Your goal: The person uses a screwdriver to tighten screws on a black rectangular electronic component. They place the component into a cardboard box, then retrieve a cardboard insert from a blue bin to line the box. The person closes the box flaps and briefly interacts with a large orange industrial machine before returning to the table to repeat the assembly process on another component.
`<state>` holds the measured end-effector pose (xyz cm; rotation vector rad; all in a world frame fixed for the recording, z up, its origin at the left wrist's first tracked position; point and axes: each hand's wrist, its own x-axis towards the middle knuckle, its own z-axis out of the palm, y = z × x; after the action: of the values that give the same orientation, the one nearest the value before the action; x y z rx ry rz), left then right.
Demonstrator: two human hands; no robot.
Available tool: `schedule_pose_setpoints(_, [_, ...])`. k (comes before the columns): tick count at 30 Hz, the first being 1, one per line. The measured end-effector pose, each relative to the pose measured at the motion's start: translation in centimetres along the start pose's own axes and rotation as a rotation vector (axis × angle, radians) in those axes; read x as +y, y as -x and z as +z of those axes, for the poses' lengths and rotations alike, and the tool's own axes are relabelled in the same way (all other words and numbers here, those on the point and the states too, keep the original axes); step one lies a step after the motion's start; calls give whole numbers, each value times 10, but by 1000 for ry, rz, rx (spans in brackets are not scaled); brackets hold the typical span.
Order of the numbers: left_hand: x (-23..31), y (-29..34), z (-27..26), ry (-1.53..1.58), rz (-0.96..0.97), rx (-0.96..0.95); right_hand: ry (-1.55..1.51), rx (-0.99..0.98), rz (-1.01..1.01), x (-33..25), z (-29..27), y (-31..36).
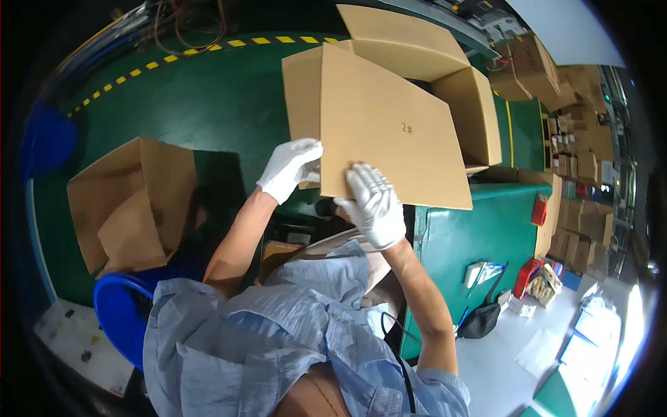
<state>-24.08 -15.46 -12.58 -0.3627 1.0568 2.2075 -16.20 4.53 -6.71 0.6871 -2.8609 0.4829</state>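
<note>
A flat brown cardboard panel [396, 118] with a small dark mark stands tilted in front of me. Whether it joins the large open cardboard box [479, 104] behind it cannot be seen. My left hand [290, 169], in a white glove, is closed at the panel's left edge, fingers at the rim and thumb lower down. My right hand [377, 207], also white-gloved, lies with its fingers stretched flat against the panel's lower face, its thumb by the bottom edge. Another cardboard flap [300, 94] shows behind the panel's left side.
An open cardboard box [139, 208] sits on the green floor at left, near a blue bin [114, 316]. At right is a green-topped table [451, 243], with a black pouch [481, 321] beside it. Stacked cartons [580, 229] line the far right.
</note>
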Motion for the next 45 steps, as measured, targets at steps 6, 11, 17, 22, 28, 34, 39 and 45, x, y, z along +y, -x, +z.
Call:
schedule_pose_setpoints(6, [-55, -23, -6, -305, -81, 45, -68, -134, -83, 3, 16, 10])
schedule_pose_setpoints(11, [-73, -35, -2, -497, 6, 203, 228, -141, 127, 58, -46, 15])
schedule_pose_setpoints(17, [-83, -57, -37, -532, 79, 242, 374, 294, 1018, 234, -109, 95])
schedule_pose_setpoints(22, [-78, -58, -29, -606, 102, 285, -26, 232, 1194, 307, -101, 146])
schedule_pose_setpoints(28, [-75, -59, -31, -633, 54, 326, 51, -77, 1183, 319, -80, 121])
schedule_pose_setpoints(34, [-76, -59, -23, -640, 51, 361, 123, 32, 1260, 333, -72, 115])
schedule_pose_setpoints(39, [-73, -52, -9, -678, 145, 301, 156, -101, 1204, 347, -73, 118])
schedule_pose_setpoints(45, [-55, -37, 42, -1468, -13, 433, 120, -99, 1135, 325, -63, 120])
